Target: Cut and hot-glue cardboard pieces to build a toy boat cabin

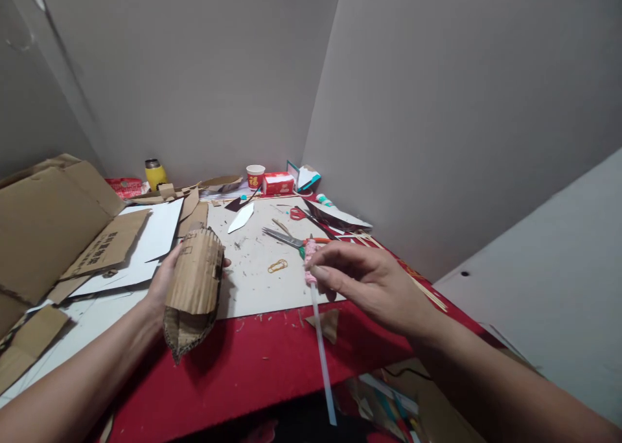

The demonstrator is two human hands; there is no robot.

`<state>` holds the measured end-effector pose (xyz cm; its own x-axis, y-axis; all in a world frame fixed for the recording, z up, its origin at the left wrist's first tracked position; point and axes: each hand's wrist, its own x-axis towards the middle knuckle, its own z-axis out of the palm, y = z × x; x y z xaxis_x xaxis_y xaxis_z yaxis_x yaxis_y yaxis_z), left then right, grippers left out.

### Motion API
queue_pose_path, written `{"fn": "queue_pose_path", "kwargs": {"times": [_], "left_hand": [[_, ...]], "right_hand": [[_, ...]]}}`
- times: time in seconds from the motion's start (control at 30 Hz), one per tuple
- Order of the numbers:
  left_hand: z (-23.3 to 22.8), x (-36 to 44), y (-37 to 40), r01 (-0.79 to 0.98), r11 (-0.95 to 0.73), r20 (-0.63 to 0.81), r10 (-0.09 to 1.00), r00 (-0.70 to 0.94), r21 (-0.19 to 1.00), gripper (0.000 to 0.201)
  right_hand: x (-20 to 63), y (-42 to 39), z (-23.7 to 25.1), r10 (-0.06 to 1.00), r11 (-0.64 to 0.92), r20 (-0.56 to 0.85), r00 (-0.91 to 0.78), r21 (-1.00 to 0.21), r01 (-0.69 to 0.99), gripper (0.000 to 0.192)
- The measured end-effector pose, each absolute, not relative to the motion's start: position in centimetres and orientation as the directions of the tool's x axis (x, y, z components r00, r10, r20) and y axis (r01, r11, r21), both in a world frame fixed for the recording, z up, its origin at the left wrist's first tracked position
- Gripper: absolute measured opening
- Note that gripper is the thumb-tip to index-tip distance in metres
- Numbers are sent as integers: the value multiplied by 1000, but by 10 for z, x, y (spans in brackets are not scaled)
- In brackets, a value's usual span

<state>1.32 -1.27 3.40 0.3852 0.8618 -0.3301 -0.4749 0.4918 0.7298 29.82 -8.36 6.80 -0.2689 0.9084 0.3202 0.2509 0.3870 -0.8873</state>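
My left hand (164, 276) is wrapped around a corrugated cardboard model (194, 271), a rounded hull shape with a pointed near end and an opening under its curved top. It is held up over the table, left of centre. My right hand (359, 278) has its fingers and thumb closed on a pink glue gun (311, 261), whose front is hard to make out. A long translucent glue stick (321, 352) runs from it toward me, past the table's front edge. Just beyond lie scissors (286, 238) with orange and green handles. A yellow paper clip (277, 266) lies between the hands.
A white board (253, 304) with scraps covers part of the red tabletop (233, 378). At left stand a large cardboard box (53, 216) and white sheets (165, 226). A yellow bottle (155, 175), a paper cup (255, 176) and a red tissue pack (278, 183) line the back. Wooden sticks (427, 292) lie right.
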Motion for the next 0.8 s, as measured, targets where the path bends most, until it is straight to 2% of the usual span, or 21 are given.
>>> {"fn": "queue_pose_path", "kwargs": {"times": [0.13, 0.33, 0.47, 0.57, 0.7, 0.8], "left_hand": [[30, 7, -5, -460, 440, -306, 890, 338, 771, 38], [38, 13, -13, -479, 403, -323, 914, 243, 780, 38], [43, 18, -14, -485, 405, -390, 910, 137, 775, 37], [41, 19, -9, -504, 409, -419, 903, 100, 761, 37], [37, 18, -4, -513, 501, -467, 860, 204, 698, 36], [35, 17, -5, -499, 533, -455, 846, 279, 684, 30]], "right_hand": [[323, -80, 60, 918, 389, 299, -261, -807, 444, 18], [348, -77, 34, 913, 404, 276, -301, -499, 767, 18], [355, -93, 23, 884, 465, 162, -438, -399, 790, 17], [355, -103, 23, 854, 496, 41, -518, -363, 789, 25], [352, -103, 21, 844, 484, -60, -533, -343, 805, 33], [350, -96, 17, 870, 414, -107, -481, -371, 831, 35]]}}
